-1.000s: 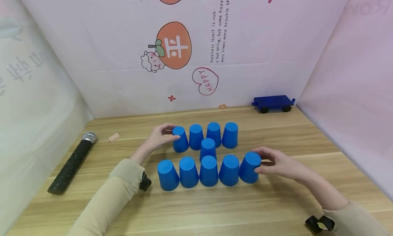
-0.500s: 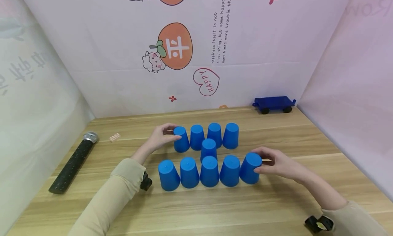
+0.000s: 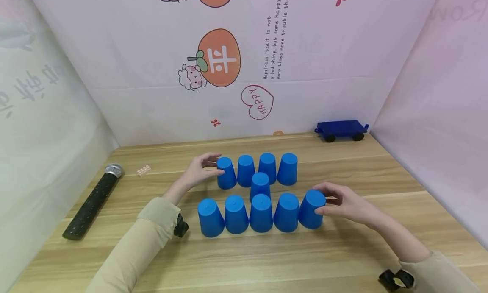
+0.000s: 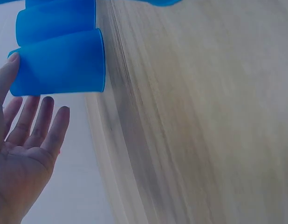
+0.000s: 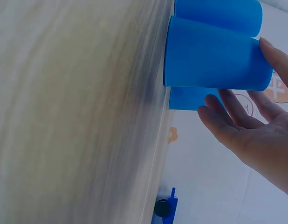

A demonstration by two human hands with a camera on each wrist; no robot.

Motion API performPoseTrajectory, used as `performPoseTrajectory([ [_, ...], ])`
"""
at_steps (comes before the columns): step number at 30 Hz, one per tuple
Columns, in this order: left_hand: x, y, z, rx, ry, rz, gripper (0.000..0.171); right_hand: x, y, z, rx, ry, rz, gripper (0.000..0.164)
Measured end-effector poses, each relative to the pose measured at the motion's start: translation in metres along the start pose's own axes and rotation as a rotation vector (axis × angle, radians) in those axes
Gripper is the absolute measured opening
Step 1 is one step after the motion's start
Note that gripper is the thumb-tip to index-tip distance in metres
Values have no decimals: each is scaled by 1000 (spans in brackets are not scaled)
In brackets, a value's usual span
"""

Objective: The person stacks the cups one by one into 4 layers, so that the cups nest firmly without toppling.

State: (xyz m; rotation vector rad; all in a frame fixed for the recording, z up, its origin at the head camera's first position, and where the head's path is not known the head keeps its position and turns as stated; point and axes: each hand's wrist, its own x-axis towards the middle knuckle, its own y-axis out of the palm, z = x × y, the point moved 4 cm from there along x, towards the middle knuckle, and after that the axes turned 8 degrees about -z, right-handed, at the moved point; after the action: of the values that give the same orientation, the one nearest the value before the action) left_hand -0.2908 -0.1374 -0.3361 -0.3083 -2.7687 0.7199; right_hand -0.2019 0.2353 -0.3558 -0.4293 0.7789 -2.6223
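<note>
Several blue plastic cups stand upside down on the table, in a front row and a back row. A single middle cup (image 3: 260, 185) stands between the rows. My left hand (image 3: 198, 170) holds the leftmost back cup (image 3: 227, 176) near its top, thumb on the near side. In the left wrist view, the other fingers (image 4: 44, 121) extend beyond that cup. My right hand (image 3: 343, 202) pinches the rightmost front cup (image 3: 310, 214), its thumb in front and its fingers reaching behind. That cup leans slightly toward the right hand's side. Fingertips behind both cups are partly hidden.
A black microphone (image 3: 91, 206) with a silver head lies at the left of the wooden table (image 3: 244, 263). Behind it is a small pale pink piece (image 3: 144, 170). A dark blue toy trailer (image 3: 341, 129) stands at the back right. Printed white cloth (image 3: 324, 51) walls off three sides.
The whole head view has shifted very slightly to the right and down. Both hands stay at the same cups, and the cup rows keep their arrangement.
</note>
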Motion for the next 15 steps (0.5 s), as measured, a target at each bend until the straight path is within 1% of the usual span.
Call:
performPoseTrajectory([
  [1,-1,-1,1,-8,-2,-4,55,0,0,0,0,-4,-4,38],
  [5,2,-8,28,-43,-10,-45,55,-1,-1,1,3,-2,-15,36],
  [8,0,-17,48,-65,-15,-81,55,-2,-4,2,3,28,-28,35],
  [11,-10,-24,52,-77,-23,-95,55,-2,-8,2,-20,70,-63,36],
  [15,-27,-30,51,-78,-15,-96,52,-2,-15,2,-44,133,-140,39],
])
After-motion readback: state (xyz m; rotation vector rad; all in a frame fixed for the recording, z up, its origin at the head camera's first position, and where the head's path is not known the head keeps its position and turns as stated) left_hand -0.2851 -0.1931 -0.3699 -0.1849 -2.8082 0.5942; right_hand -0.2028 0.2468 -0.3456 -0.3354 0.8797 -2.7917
